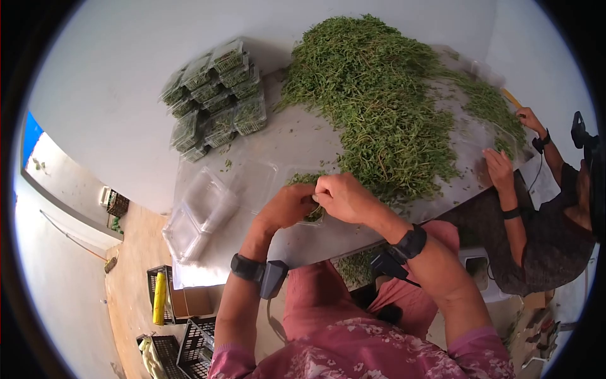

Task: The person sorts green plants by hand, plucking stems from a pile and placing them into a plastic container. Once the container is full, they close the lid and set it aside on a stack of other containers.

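My left hand (288,206) and my right hand (345,198) meet over an open clear plastic clamshell box at the table's front edge. Both are closed, their fingertips pinched together on thin green stems that are mostly hidden by the fingers. Leafy green sprigs (305,179) lie in the box under them. Its transparent lid (257,183) is folded out flat to the left. Just beyond my right hand begins a large heap of leafy green herbs (372,107).
Filled clamshell boxes (218,95) are stacked at the back left. Nested empty clamshells (201,208) sit at the left front edge. On the right a co-worker (543,234) works by a smaller pile of greens (489,104). Black crates (167,354) stand on the floor at lower left.
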Motion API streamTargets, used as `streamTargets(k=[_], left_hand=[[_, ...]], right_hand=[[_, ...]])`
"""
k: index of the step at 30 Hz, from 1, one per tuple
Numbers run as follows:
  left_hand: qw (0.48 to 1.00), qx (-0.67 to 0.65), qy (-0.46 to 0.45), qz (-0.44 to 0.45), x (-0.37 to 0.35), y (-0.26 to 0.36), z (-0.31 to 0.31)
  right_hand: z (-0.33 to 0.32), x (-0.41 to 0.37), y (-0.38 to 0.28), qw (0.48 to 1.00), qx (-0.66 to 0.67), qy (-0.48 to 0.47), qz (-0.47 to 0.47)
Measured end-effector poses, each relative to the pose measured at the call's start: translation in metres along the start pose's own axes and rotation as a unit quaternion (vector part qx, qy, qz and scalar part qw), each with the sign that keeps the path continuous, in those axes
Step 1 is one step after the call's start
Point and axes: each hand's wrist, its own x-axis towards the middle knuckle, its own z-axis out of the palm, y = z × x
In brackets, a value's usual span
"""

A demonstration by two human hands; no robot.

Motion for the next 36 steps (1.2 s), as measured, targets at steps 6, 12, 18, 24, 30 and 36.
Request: streamTargets(k=[6, 12, 18, 24, 30, 36], left_hand=[[0.988, -0.132, -0.034, -0.066, -0.011, 0.012, -0.012], [0.993, -0.11, 0.015, -0.037, -0.023, 0.02, -0.015], [0.983, -0.161, 0.076, -0.053, -0.024, 0.013, 0.003], [0.983, -0.133, 0.093, -0.08, -0.025, 0.017, 0.005], [0.987, -0.096, 0.122, -0.036, -0.025, 0.013, 0.007], [0.977, -0.108, 0.167, -0.072, -0.022, 0.011, 0.009]], right_hand=[[-0.005, 0.006, -0.003, 0.995, 0.057, -0.022, 0.081], [-0.008, 0.008, -0.006, 0.986, 0.133, -0.046, 0.089], [-0.005, 0.01, -0.005, 0.985, 0.152, -0.038, 0.076], [-0.005, 0.013, 0.0, 0.988, 0.128, -0.029, 0.081], [-0.004, 0.013, 0.004, 0.995, 0.071, -0.011, 0.075], [-0.001, 0.008, 0.002, 0.999, 0.001, 0.041, 0.009]])
